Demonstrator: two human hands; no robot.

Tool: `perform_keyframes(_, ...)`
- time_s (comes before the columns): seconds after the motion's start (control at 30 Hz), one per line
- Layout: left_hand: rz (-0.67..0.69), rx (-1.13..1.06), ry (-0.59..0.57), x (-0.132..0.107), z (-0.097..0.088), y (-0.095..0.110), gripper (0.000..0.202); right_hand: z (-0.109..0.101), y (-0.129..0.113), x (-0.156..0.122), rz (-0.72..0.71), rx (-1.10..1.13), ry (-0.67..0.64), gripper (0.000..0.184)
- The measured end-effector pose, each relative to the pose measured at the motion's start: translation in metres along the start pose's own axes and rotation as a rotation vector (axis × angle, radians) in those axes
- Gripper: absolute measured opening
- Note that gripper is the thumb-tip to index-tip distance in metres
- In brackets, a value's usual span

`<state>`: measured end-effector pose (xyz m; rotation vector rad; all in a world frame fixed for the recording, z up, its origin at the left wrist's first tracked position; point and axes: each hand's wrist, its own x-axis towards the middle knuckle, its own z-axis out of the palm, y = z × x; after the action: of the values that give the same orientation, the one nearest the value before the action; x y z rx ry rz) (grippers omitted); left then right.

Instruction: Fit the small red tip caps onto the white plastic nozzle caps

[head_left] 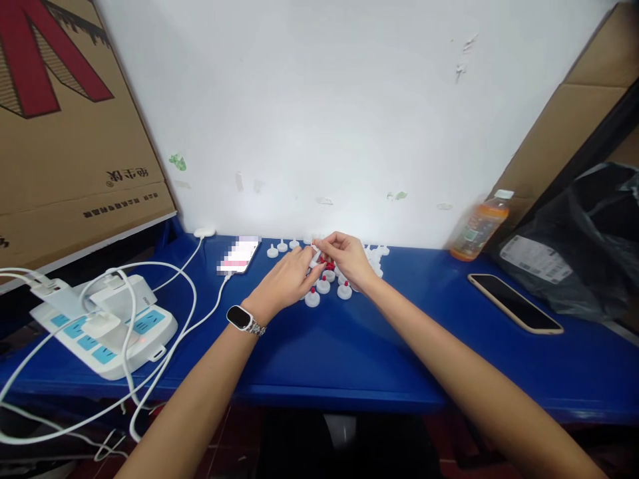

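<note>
My left hand (292, 276), with a band watch at the wrist, is closed around a white nozzle cap (315, 256) whose pointed end aims up toward my right hand. The thumb and fingertips of my right hand (348, 258) are pinched together at that end; whatever they hold is hidden. Below my hands stand several white caps with red tips, among them a front cap (312, 299) and another cap (344, 291). Small red pieces (328, 265) lie between my hands. Plain white nozzle caps (272, 251) stand in a row behind my left hand, and more white caps (379, 251) lie beyond my right.
On the blue table (329, 359), a power strip (107, 332) with looping white cables sits left. A lit phone (241, 255) is plugged in near the wall. At right are an orange drink bottle (480, 226), a dark phone (515, 303) and a grey plastic bag (574, 246).
</note>
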<state>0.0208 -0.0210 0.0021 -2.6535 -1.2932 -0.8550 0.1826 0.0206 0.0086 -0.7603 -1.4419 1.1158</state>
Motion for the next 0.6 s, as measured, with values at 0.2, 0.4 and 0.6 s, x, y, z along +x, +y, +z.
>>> perform_keyframes(0.2,-0.057,-0.121,0.032,-0.001,0.0,0.001,0.027,0.007,0.002,-0.002,-0.031,0.004,0.026,0.049)
perform_keyframes(0.4,-0.086,-0.2,0.02,-0.003,-0.006,0.002,0.027,0.004,-0.009,-0.006,-0.11,-0.077,-0.059,0.046)
perform_keyframes(0.6,-0.106,-0.277,0.008,-0.003,-0.003,0.002,0.028,0.002,-0.006,-0.005,-0.145,-0.129,-0.113,0.042)
